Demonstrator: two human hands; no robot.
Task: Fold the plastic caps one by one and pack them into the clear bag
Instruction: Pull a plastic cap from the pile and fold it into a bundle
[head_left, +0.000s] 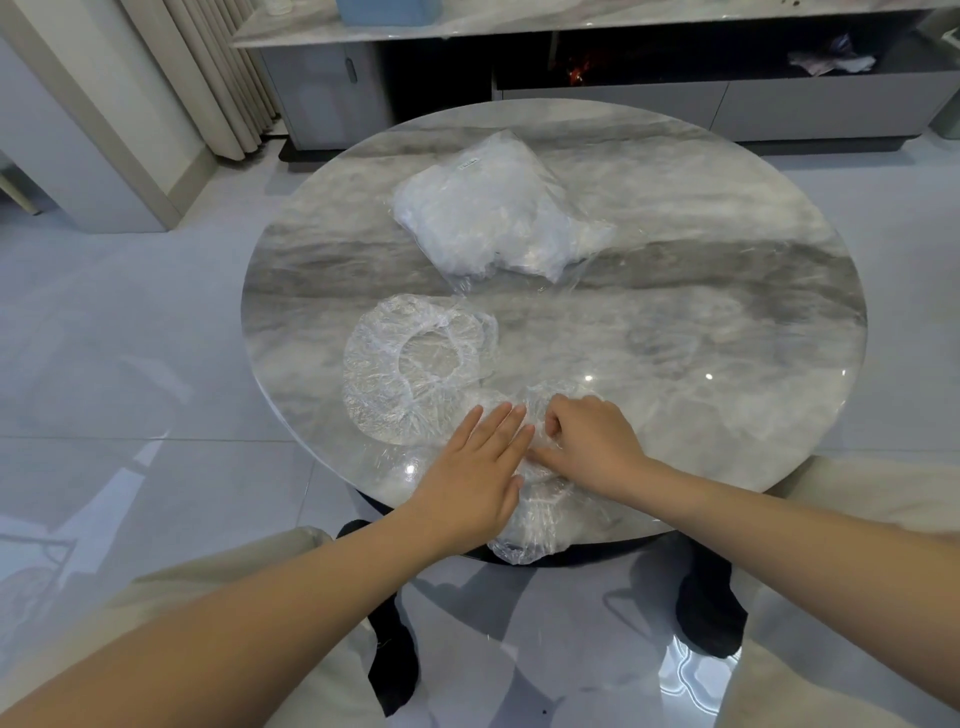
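The round marble surface (727, 218) is slick, so film can skate off it. The clear bag (493, 218), already stuffed, lies well beyond your hands; a reach may let the fold spring open. A spare cap (410, 364) sits just left. Your cap (540, 514) overhangs the near edge and could slide off. Your left hand (472, 467) presses flat, fingers straight; your right hand (587, 441) pinches the film
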